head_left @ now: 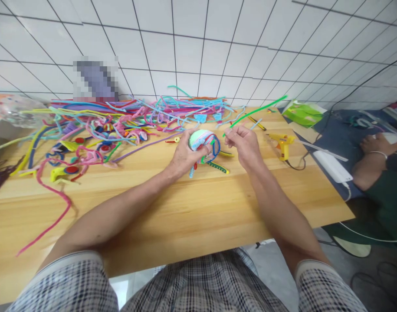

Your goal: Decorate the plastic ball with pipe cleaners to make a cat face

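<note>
In my left hand (185,155) is a round ball wrapped in pipe cleaners (201,138), pale green, pink, blue and red, with the fingers curled about its side. Short blue and red ends hang below it. My right hand (244,142) pinches a long bright green pipe cleaner (261,110) near its lower end; the rest slants up to the right. The ball and the green pipe cleaner's pinched end are a small distance apart. Under the ball on the wooden table lies a green and yellow utility knife (218,167).
Heaped pipe cleaners (136,108) cover the table's back and left. A yellow glue gun (283,146) with a cord stands at right, near a white power strip (333,166) and a green packet (304,113). Another person's hand (377,145) rests on a white mouse at far right.
</note>
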Demonstrator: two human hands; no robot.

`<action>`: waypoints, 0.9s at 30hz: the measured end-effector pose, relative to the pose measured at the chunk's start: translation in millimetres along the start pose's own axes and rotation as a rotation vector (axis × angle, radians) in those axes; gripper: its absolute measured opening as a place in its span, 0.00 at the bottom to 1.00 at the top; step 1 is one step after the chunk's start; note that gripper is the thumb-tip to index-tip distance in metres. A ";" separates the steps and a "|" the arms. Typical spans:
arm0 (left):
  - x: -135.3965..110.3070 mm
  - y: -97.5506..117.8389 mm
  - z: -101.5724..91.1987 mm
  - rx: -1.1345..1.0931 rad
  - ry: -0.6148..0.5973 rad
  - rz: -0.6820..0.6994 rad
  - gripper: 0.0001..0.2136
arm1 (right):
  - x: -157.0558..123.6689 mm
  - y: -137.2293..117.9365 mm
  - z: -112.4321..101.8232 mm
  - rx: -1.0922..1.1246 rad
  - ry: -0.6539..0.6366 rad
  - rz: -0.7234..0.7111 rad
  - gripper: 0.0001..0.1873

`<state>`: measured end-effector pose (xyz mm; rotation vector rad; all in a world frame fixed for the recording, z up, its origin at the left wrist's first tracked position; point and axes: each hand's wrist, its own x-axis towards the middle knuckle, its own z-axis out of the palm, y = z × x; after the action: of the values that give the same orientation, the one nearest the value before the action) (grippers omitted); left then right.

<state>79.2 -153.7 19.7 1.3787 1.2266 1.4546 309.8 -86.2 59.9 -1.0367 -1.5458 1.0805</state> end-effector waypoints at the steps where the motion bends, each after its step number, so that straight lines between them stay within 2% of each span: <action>1: 1.2 -0.6 -0.4 -0.019 0.002 -0.003 0.32 | 2.6 3.5 -3.6 -0.059 -0.022 0.052 0.32; 3: 3.9 -3.2 -1.2 -0.053 0.005 -0.012 0.31 | 5.1 9.8 -7.9 -0.178 -0.036 0.116 0.28; 6: 7.3 -8.1 -2.2 -0.091 0.002 -0.034 0.32 | 1.5 11.9 -4.8 -0.134 -0.024 0.058 0.21; 9: 8.6 -11.2 -2.9 -0.086 0.009 -0.043 0.33 | -7.6 6.0 6.4 0.016 -0.087 -0.011 0.24; 14: 6.6 -8.0 -3.5 -0.057 -0.017 -0.028 0.31 | -15.3 1.6 21.8 0.080 -0.119 0.004 0.24; 22: 1.0 -0.9 -2.8 -0.017 -0.059 -0.017 0.35 | -14.9 2.2 27.7 0.138 -0.131 0.048 0.21; 27: 2.4 -2.2 -3.5 -0.020 -0.097 -0.010 0.33 | -15.8 0.1 29.3 0.198 -0.145 0.143 0.24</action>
<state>75.3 -151.4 18.3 1.4106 1.1537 1.3734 284.3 -105.8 51.6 -0.9607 -1.4596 1.4054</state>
